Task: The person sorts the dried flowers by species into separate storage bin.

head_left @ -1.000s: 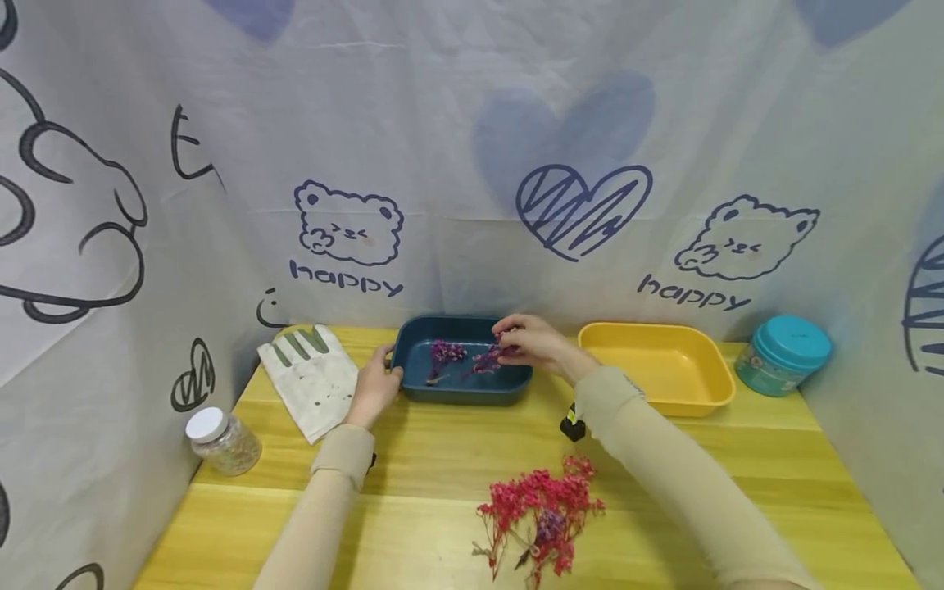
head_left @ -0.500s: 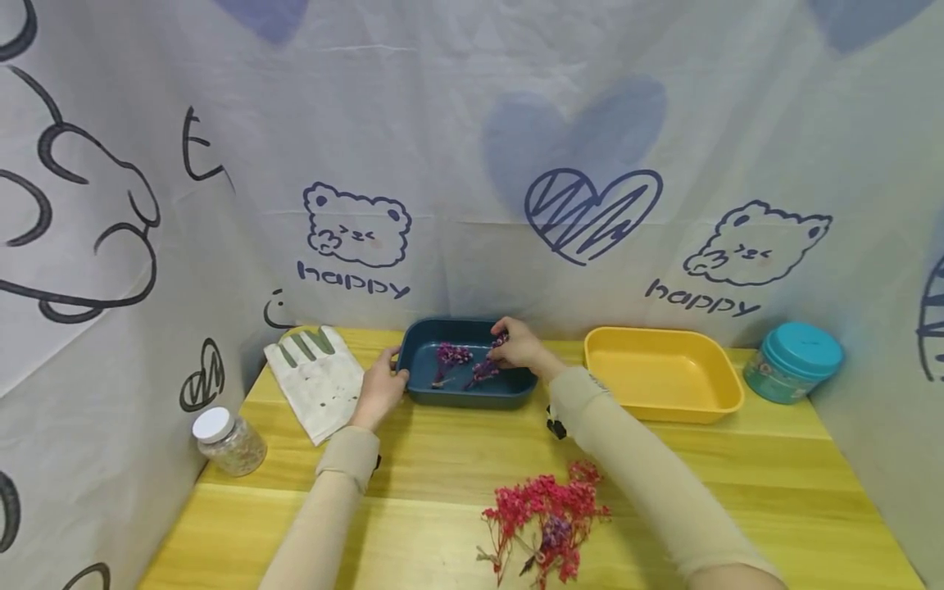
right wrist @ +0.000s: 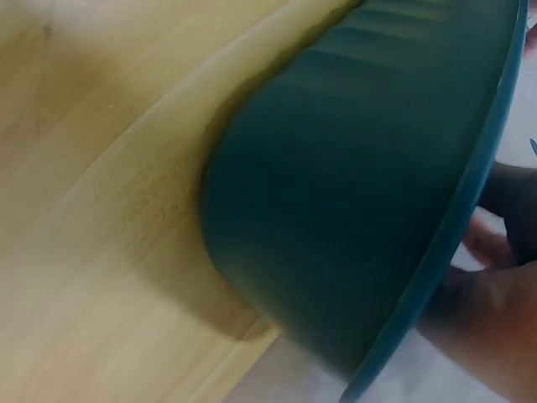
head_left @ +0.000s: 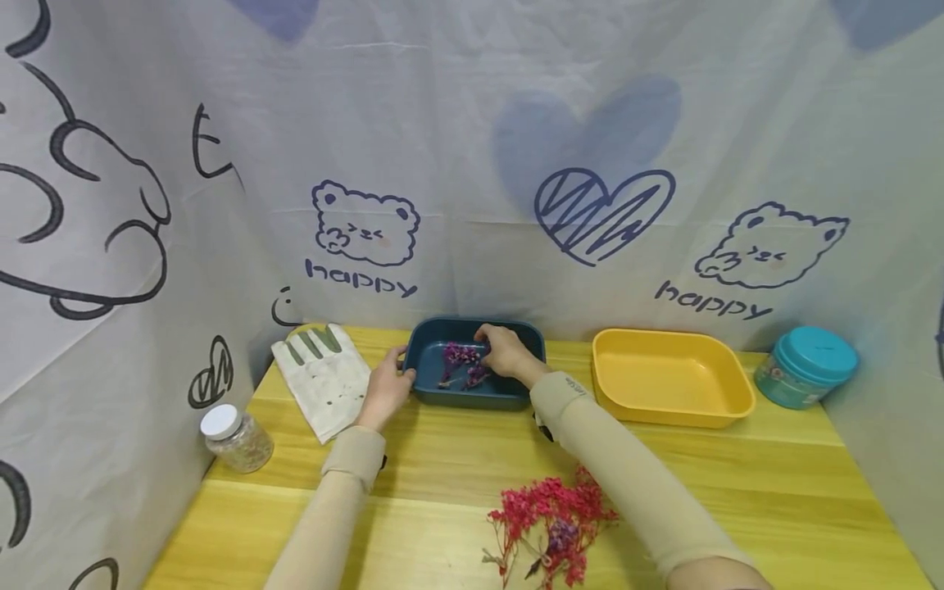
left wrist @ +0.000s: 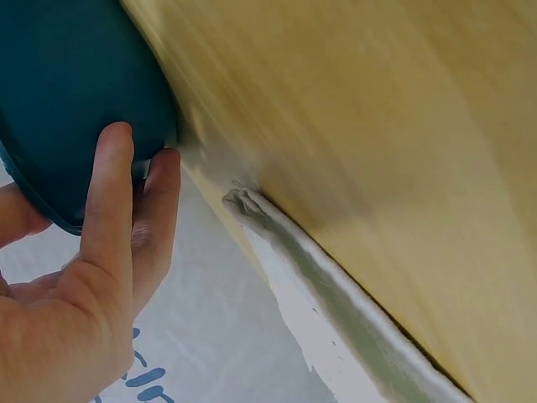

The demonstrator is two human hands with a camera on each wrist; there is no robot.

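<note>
In the head view a dark blue tray (head_left: 479, 399) stands at the back of the table. My left hand (head_left: 389, 388) holds its left end; in the left wrist view the fingers (left wrist: 111, 185) lie along the outside wall and the thumb is behind the rim. Inside the tray a purple dried flower sprig (head_left: 459, 353) lies to the left. My right hand (head_left: 507, 356) reaches over the right part of the tray and pinches a second purple sprig (head_left: 475, 375), partly covered by the fingers. In the right wrist view the tray wall hides most of that hand.
A yellow tray (head_left: 671, 414) and a turquoise lidded tub (head_left: 807, 367) stand to the right. White gloves (head_left: 332, 393) and a clear jar (head_left: 239, 442) with a white lid are at left. Red dried flowers (head_left: 549, 516), with a purple cluster, lie in front.
My right hand has moved left and lower inside the blue tray, bringing the second purple sprig close to the first. The left hand stays on the tray's end.
</note>
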